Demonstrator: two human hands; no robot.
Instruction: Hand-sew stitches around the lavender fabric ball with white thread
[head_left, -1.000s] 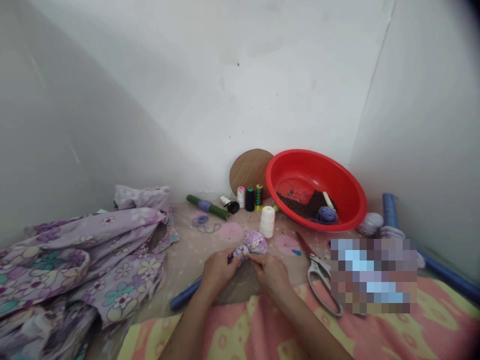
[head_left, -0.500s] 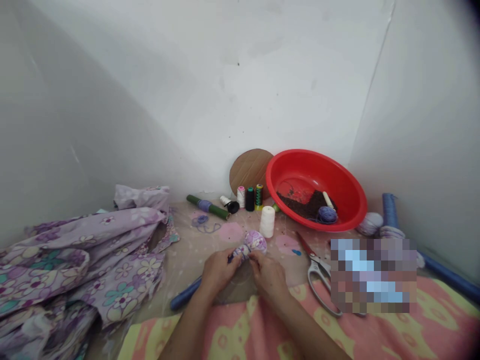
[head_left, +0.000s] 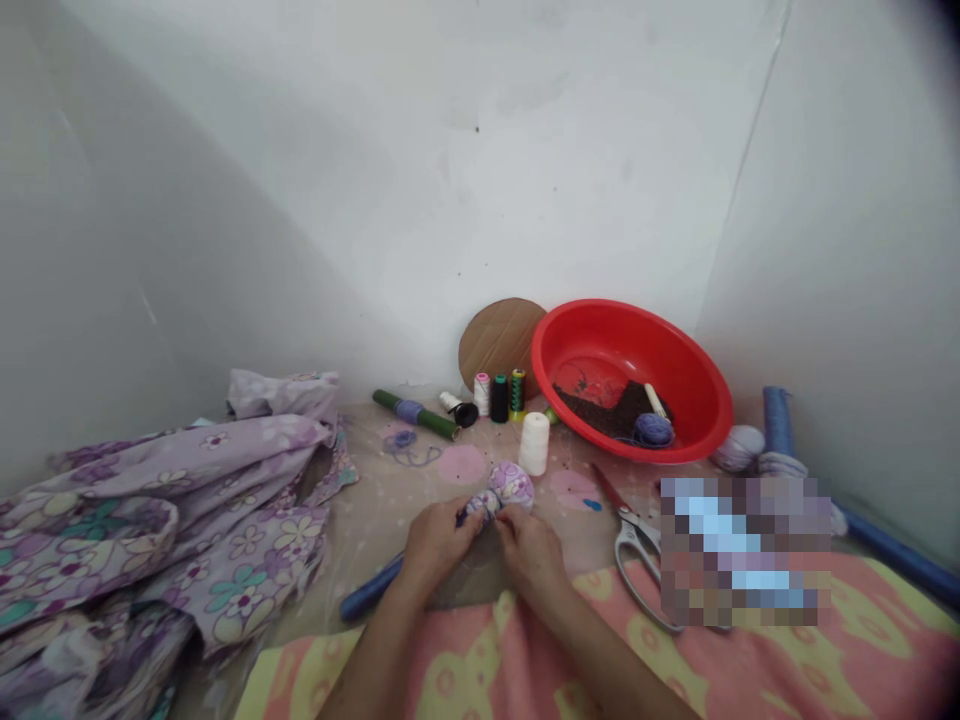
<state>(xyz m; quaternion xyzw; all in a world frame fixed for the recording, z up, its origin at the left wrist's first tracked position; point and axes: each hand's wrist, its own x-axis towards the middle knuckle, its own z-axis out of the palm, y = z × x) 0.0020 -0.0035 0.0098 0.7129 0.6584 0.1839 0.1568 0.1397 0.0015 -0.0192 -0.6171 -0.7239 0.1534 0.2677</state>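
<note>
My left hand (head_left: 437, 542) is closed round the narrow gathered end of a small flower-print cloth bundle (head_left: 511, 484). Its rounded, ball-like head points away from me. A dark blue bit shows at the gathered end, by my left fingers. At the bundle's neck, my right hand (head_left: 532, 550) makes a pinch with thumb and forefinger; what lies in the pinch is too small to make out. Just beyond the bundle stands a white thread cone (head_left: 534, 445). Partly behind my left forearm lies a blue wrapped rod (head_left: 373, 588).
Purple floral cloth (head_left: 247, 530) is heaped at left. Scissors (head_left: 637, 550) lie at right, beside a blurred-out patch. A red basin (head_left: 630, 340) leans at the back, near thread spools (head_left: 500, 398), a cardboard disc (head_left: 499, 345) and a green stick (head_left: 442, 425). Pink-yellow cloth (head_left: 480, 660) covers the front.
My right hand has shifted very slightly left, towards the bundle. My left hand and the bundle stay nearly where they were.
</note>
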